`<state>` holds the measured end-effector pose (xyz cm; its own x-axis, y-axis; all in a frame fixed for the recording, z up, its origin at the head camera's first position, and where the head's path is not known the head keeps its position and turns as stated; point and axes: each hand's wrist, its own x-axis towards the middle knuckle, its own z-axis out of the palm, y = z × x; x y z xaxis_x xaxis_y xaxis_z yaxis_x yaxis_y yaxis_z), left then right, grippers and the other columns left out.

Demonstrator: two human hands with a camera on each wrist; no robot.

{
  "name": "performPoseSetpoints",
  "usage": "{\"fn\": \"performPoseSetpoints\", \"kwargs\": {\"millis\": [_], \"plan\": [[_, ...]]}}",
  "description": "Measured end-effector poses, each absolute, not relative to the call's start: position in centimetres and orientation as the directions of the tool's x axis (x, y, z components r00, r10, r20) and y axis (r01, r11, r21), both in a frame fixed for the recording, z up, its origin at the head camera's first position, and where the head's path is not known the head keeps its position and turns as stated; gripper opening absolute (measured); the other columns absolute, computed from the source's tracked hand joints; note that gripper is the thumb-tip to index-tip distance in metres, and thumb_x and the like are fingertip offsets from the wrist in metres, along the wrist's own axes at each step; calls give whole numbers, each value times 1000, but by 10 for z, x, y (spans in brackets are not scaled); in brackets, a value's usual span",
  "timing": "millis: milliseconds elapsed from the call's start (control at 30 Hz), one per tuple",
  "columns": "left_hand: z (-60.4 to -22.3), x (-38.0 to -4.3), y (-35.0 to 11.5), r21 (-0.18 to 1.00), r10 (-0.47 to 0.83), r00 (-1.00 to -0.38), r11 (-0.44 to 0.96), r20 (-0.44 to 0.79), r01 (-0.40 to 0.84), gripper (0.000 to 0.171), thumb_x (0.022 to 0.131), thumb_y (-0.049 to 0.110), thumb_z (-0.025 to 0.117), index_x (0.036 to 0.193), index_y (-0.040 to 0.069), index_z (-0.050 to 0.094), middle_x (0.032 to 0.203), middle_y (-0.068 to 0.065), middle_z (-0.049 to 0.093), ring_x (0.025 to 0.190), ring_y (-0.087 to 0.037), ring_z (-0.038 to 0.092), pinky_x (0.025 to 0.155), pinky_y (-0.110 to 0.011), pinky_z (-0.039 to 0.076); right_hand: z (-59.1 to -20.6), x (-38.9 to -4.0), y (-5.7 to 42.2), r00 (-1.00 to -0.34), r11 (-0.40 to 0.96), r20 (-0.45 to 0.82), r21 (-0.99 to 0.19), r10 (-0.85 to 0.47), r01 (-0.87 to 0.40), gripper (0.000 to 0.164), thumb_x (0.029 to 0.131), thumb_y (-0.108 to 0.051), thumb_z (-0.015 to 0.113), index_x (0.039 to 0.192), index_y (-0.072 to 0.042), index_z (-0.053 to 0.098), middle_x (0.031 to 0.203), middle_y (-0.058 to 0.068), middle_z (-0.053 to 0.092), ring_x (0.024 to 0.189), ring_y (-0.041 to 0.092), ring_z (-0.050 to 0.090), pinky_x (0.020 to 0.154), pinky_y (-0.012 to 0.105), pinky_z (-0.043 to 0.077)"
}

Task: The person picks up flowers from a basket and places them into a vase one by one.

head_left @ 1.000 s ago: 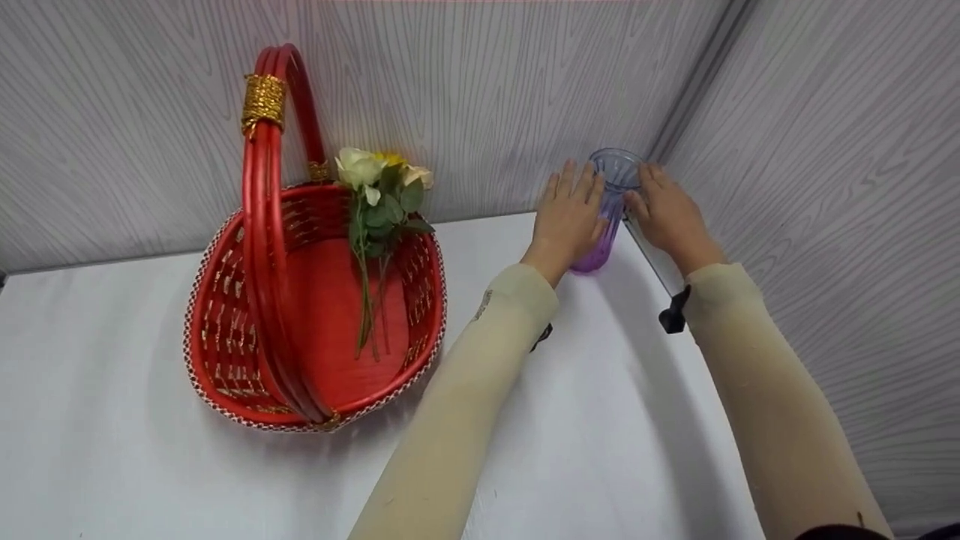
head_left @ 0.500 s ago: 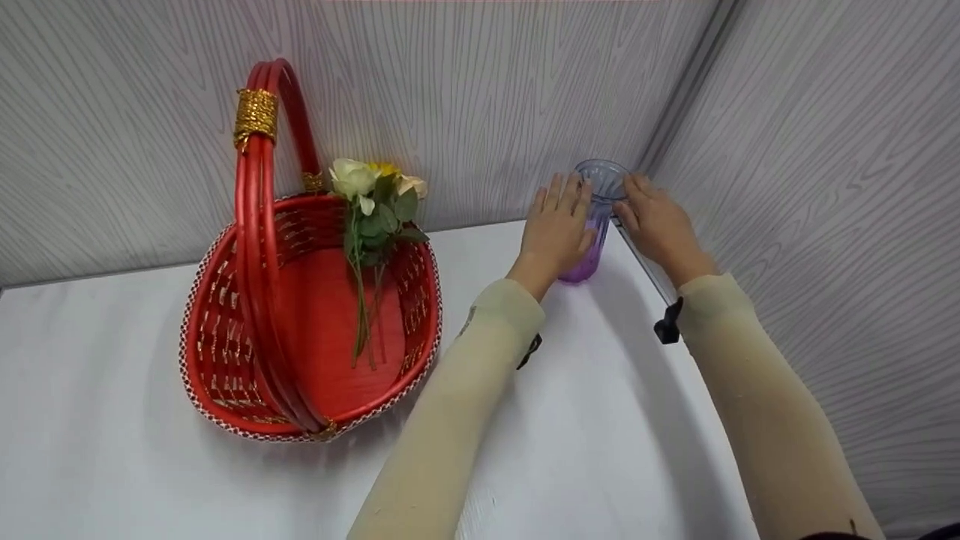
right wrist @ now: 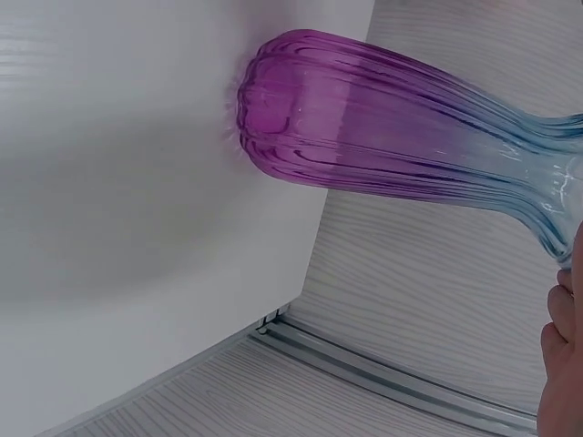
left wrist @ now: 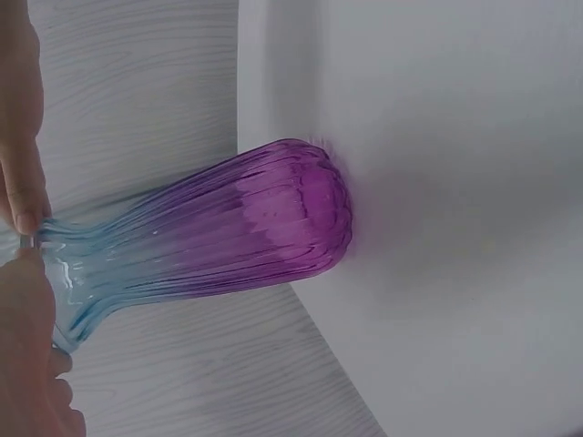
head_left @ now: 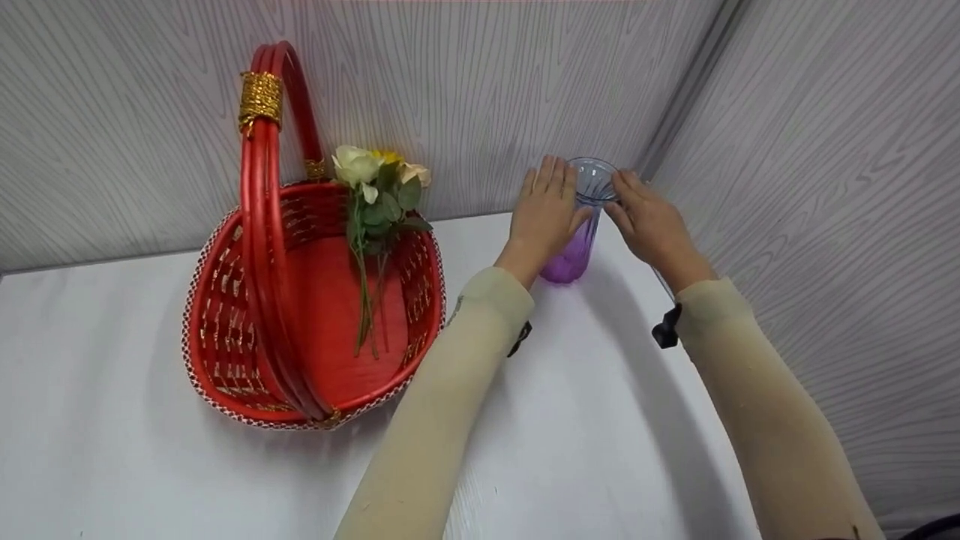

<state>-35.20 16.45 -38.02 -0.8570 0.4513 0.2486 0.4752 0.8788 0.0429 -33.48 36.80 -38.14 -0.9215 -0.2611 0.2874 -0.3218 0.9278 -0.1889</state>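
A ribbed glass vase (head_left: 574,247), pale blue at the flared rim and purple towards the base, is between my hands near the table's back right corner. My left hand (head_left: 541,217) lies along its left side near the top, fingers extended upwards and thumb at the neck. On the opposite side my right hand (head_left: 652,225) touches the rim with straight fingers. From the left wrist, the vase's purple base (left wrist: 314,209) shows right at the tabletop, with fingertips of both hands at the rim. The right wrist view cuts off most of my right hand (right wrist: 563,337).
A red woven basket (head_left: 439,315) with a tall, gold-wrapped handle (head_left: 262,187) stands to the left. Long-stemmed flowers, including a white rose (head_left: 358,165), lean over its back right rim. Grey wood-patterned walls (head_left: 465,97) border the white table (head_left: 585,420) behind and on the right.
Between my two hands, the vase has shifted left, away from the right wall, and both hands have moved along with it. Basket and flowers have kept their places.
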Motion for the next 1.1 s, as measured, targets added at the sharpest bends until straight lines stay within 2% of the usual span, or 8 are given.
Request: {"fn": "performPoseSetpoints", "kwargs": {"millis": [333,433,567,800,1100], "plan": [[-379,-355,156,43,430,-864,889,262,456,82,102,62,28,159,3,19,165,-11,23,155,-28,10,125,-45,8,-386,-327,360,-888,910,379,-209,-262,-357,57,106,-37,45,154,-7,36,160,14,34,146,36,34,118,54,29],[-379,-354,155,33,436,-861,887,263,460,82,102,62,28,159,2,18,165,-12,23,155,-28,9,125,-44,8,-389,-326,358,-871,899,409,-214,-271,-381,56,106,-34,46,152,-5,39,158,15,36,146,34,35,119,51,28],[-380,-352,153,41,443,-857,883,263,468,81,103,60,28,158,1,18,165,-13,23,155,-27,10,125,-43,9,-390,-324,357,-868,893,412,-223,-276,-390,56,106,-34,46,152,-5,39,159,15,36,147,32,34,121,47,25],[-381,-345,146,41,465,-837,867,288,496,81,104,58,29,156,-2,22,163,-17,26,154,-29,14,125,-43,11,-390,-316,352,-871,897,407,-216,-276,-386,56,106,-34,47,153,-5,38,158,16,37,146,35,35,120,49,26],[-385,-338,133,56,471,-826,858,310,510,80,104,57,30,155,-4,24,161,-19,28,154,-31,14,125,-41,9,-392,-309,342,-843,887,450,-200,-294,-416,55,105,-35,49,151,-6,42,156,15,41,144,33,39,119,48,29]]}}
